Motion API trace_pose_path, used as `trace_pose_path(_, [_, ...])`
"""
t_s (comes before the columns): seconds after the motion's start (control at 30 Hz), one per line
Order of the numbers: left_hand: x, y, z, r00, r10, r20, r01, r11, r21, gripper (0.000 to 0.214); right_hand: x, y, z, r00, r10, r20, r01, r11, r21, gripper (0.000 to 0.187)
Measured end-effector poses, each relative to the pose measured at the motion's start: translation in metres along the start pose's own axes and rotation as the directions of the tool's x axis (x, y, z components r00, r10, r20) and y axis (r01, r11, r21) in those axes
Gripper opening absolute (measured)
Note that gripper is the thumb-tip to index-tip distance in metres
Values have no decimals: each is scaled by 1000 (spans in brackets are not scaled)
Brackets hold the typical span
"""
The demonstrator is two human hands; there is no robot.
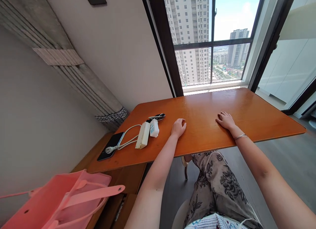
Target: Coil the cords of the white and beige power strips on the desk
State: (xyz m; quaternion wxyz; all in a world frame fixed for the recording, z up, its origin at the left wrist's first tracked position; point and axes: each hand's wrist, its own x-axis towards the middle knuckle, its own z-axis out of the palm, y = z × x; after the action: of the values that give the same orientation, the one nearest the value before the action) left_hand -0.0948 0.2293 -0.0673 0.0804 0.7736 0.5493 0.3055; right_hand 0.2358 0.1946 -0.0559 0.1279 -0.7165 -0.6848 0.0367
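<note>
Got left hand (178, 128) on orange-brown wooden table (199, 110) with fingers loosely curled, thumb apart; right hand (224, 120) on table's right half with fingers slightly spread. See white plastic block (154, 128) beside cream oblong power strip (143, 135) on table's left part.

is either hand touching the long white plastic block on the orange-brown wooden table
No, the left hand and right hand both rest on the table, to the right of the block and apart from it.
</note>
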Motion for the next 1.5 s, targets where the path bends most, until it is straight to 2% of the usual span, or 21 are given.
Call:
trace_pose_path(0.27, [0, 0, -1, 1000, 1, 10, -1, 1000, -5, 19, -2, -2, -3, 1000, 9, 28, -9, 1000, 5, 55])
trace_pose_path(1.0, [0, -3, 0, 1000, 16, -16, -16, 999, -29, 15, -1, -1, 0, 1000, -19, -19, 19, 1000, 5, 50])
trace_pose_path(1.5, [0, -3, -1, 1000, 23, -17, -24, 999, -39, 14, -4, -2, -1, 1000, -25, -9, 25, 1000, 13, 50])
